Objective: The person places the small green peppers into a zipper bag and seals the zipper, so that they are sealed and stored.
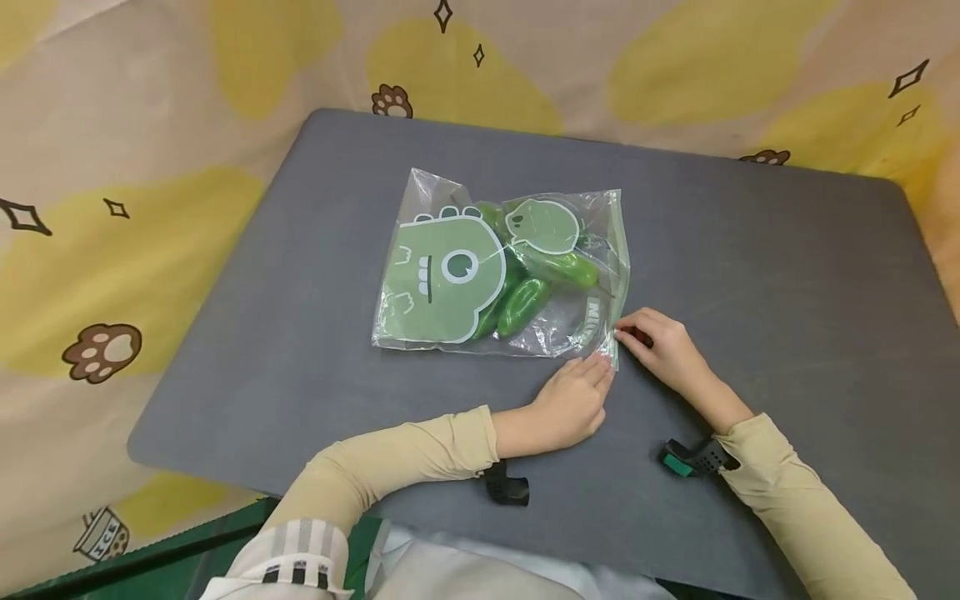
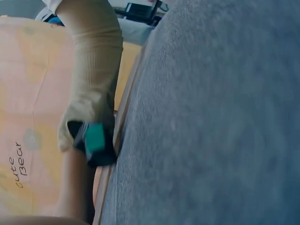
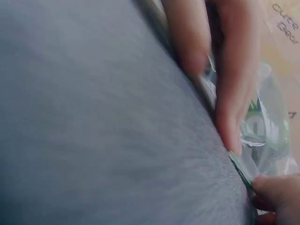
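Observation:
A clear zip bag [image 1: 442,321] with a green one-eyed monster print lies flat on the grey table. Several long green vegetables that look like peppers [image 1: 525,304] show through the plastic. At the bag's near right corner my left hand [image 1: 566,404] pinches the edge, its thumb over the strip in the right wrist view. Just beyond it, my right hand [image 1: 667,350] pinches the green zip strip [image 1: 621,250] between fingertips. The right wrist view shows both hands close together along this strip. My left hand's fingers are out of sight in the left wrist view.
The grey table [image 1: 787,275] has rounded corners. A cloth with yellow patches and paw prints [image 1: 101,354] hangs around its far and left sides. Black wrist mounts [image 1: 701,458] sit at both sleeve cuffs, close to the tabletop.

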`<state>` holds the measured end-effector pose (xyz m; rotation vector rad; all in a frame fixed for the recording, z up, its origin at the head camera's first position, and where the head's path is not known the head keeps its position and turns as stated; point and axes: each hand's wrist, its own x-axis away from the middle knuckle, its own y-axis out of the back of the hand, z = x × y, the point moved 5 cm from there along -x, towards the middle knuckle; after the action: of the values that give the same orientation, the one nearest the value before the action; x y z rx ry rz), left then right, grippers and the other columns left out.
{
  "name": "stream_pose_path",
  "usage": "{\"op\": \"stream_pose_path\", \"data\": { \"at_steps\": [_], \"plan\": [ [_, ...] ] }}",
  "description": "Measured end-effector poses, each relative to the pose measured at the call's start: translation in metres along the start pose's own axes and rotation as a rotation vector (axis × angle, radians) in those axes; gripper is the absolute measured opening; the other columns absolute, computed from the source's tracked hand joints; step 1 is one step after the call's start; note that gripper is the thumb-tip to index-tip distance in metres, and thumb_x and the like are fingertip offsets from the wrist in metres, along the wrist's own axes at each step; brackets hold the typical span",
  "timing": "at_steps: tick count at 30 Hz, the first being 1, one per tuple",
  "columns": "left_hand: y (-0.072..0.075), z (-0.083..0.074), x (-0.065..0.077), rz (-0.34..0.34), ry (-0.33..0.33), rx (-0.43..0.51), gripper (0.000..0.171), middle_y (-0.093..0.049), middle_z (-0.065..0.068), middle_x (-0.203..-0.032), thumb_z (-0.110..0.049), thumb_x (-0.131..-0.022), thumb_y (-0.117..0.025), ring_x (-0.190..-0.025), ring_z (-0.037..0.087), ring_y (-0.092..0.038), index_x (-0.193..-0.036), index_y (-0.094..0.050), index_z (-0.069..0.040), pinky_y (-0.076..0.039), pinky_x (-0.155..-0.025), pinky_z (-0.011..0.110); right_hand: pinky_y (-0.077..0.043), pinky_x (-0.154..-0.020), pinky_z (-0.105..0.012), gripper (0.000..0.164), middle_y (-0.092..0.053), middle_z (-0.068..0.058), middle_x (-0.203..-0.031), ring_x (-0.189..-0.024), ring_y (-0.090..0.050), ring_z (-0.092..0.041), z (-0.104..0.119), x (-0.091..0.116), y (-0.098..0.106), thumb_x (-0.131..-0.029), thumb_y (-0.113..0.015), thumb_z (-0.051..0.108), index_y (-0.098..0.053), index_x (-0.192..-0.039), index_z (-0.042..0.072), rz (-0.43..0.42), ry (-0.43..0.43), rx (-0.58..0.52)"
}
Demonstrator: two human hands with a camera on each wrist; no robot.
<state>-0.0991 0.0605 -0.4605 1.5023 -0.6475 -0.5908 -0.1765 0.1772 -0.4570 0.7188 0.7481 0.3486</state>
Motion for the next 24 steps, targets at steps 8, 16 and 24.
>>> {"op": "stream_pose_path", "data": {
  "at_steps": [8, 16, 24],
  "plan": [
    [0.002, 0.008, 0.001, -0.043, 0.018, 0.004, 0.042, -0.047, 0.007, -0.128, -0.026, -0.087, -0.05, -0.121, 0.019, -0.038, -0.123, -0.053, -0.004, -0.031, -0.099, 0.032, -0.035, -0.049, -0.026, 0.009, -0.056, -0.009, -0.073, -0.057, -0.043, -0.014, -0.038, -0.038, -0.011, -0.078, -0.066, -0.002, -0.064, -0.086, -0.002, -0.028, -0.204, 0.052],
    [0.002, 0.009, 0.004, -0.056, 0.009, 0.042, 0.04, -0.046, 0.008, -0.129, -0.022, -0.089, -0.047, -0.121, 0.018, -0.038, -0.124, -0.052, -0.004, -0.032, -0.098, 0.029, -0.033, -0.056, -0.035, 0.008, -0.052, -0.013, -0.068, -0.06, -0.042, -0.023, -0.066, -0.069, -0.014, -0.084, -0.061, 0.002, -0.061, -0.089, -0.004, -0.112, -0.287, 0.077],
    [-0.001, -0.005, 0.012, -0.125, 0.002, -0.022, 0.04, -0.049, 0.009, -0.127, -0.025, -0.088, -0.047, -0.119, 0.019, -0.041, -0.121, -0.055, -0.004, -0.037, -0.094, 0.028, -0.032, -0.072, -0.044, 0.019, -0.051, -0.014, -0.069, -0.072, -0.044, -0.031, -0.107, -0.095, -0.012, -0.086, -0.061, 0.015, -0.058, -0.081, -0.004, -0.206, -0.577, 0.123]
  ]
}}
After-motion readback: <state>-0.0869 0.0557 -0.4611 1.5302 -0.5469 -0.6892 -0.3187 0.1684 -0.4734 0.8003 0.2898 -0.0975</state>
